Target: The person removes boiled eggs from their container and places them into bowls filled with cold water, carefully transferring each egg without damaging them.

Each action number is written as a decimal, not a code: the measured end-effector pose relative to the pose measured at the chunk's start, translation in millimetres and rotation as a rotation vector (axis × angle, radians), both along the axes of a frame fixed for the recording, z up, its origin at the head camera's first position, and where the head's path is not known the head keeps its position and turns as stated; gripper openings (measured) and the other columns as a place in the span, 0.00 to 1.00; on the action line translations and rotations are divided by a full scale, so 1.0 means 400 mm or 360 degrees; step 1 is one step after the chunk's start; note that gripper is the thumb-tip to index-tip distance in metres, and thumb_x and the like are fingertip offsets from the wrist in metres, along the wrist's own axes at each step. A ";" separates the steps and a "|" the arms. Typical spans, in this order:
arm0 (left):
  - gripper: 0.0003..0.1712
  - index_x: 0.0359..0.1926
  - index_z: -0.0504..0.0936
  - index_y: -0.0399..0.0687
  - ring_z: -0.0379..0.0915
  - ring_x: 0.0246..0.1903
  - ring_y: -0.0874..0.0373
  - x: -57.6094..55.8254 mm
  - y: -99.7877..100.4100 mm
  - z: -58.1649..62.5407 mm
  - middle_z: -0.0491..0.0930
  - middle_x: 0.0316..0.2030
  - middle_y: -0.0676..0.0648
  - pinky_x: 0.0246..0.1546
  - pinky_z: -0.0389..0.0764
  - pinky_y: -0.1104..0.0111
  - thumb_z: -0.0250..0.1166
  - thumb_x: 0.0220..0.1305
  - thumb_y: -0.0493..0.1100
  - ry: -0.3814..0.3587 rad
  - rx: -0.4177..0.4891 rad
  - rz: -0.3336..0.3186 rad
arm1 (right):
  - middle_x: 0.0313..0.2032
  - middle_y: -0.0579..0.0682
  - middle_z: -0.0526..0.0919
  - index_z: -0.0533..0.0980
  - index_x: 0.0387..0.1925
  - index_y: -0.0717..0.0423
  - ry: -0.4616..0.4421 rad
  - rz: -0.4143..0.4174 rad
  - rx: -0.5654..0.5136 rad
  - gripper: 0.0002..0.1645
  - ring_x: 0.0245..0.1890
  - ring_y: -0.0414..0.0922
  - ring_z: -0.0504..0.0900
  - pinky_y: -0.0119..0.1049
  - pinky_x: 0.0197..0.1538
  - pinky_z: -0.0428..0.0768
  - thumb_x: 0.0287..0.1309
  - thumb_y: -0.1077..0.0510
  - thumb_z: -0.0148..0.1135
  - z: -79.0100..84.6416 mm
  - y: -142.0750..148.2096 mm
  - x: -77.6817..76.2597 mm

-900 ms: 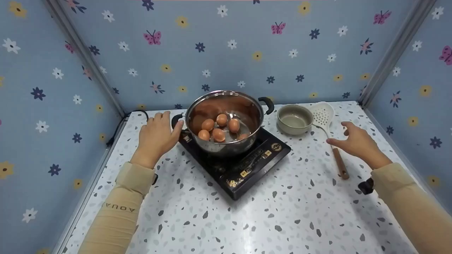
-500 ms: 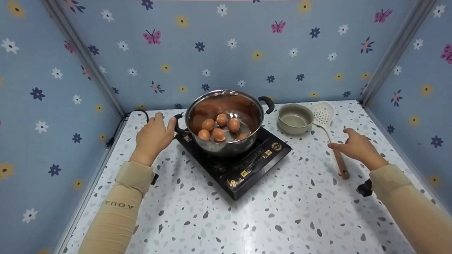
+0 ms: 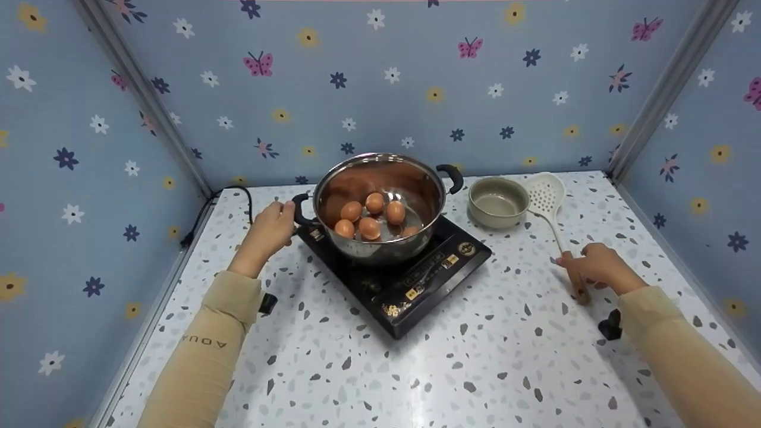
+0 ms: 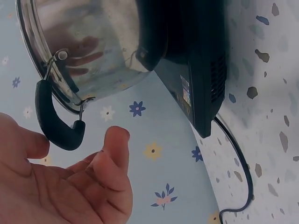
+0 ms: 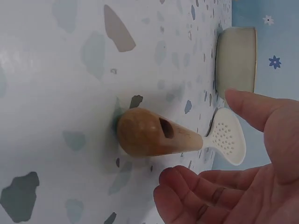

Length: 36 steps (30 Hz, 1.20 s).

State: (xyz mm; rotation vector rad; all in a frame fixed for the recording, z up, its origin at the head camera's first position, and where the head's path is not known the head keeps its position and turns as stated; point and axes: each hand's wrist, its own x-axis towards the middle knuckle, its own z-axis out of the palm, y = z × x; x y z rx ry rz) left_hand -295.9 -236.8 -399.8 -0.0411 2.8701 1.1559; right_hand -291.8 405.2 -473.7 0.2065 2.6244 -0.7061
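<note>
- Two hands at work on the bench: left hand (image 3: 269, 229) at the pot (image 3: 379, 205) by its black side handle (image 4: 57, 122), fingers spread loose, not yet closed round it
- Right hand (image 3: 596, 266) over the skimmer (image 3: 556, 224) near the bench's right edge, fingers cupped open above the wooden grip (image 5: 154, 138)
- Probably light and stiff, best taken at that grip
- Bowl (image 3: 498, 202) just beside the skimmer's head; free bench toward the front edge

I saw a white speckled tabletop (image 3: 416, 380) enclosed by 3 blue walls (image 3: 380, 83) printed with flowers and butterflies. Metal strips (image 3: 660, 89) ran down both corners behind the tabletop, and soft even light reflected off its surface.
</note>
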 end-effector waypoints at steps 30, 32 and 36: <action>0.37 0.77 0.63 0.31 0.74 0.15 0.67 -0.049 0.052 -0.012 0.74 0.28 0.47 0.21 0.77 0.74 0.40 0.88 0.58 -0.0135 0.0634 0.0279 | 0.27 0.54 0.84 0.77 0.54 0.74 0.0230 -0.0082 -0.0074 0.26 0.25 0.46 0.83 0.40 0.36 0.79 0.73 0.52 0.66 -0.077 -0.017 0.014; 0.36 0.75 0.65 0.32 0.74 0.15 0.67 -0.052 0.055 -0.009 0.74 0.27 0.49 0.21 0.77 0.75 0.42 0.88 0.58 -0.0151 0.0664 0.0295 | 0.27 0.54 0.85 0.77 0.55 0.75 0.0236 -0.0101 -0.0094 0.26 0.24 0.45 0.84 0.40 0.34 0.80 0.75 0.52 0.64 -0.077 -0.021 0.013; 0.33 0.68 0.71 0.33 0.74 0.14 0.67 -0.058 0.061 -0.009 0.76 0.27 0.49 0.21 0.77 0.75 0.44 0.87 0.59 -0.0166 0.0715 0.0329 | 0.25 0.53 0.84 0.77 0.53 0.75 0.0219 -0.0141 -0.0167 0.26 0.21 0.44 0.84 0.39 0.30 0.82 0.78 0.51 0.59 -0.081 -0.023 0.011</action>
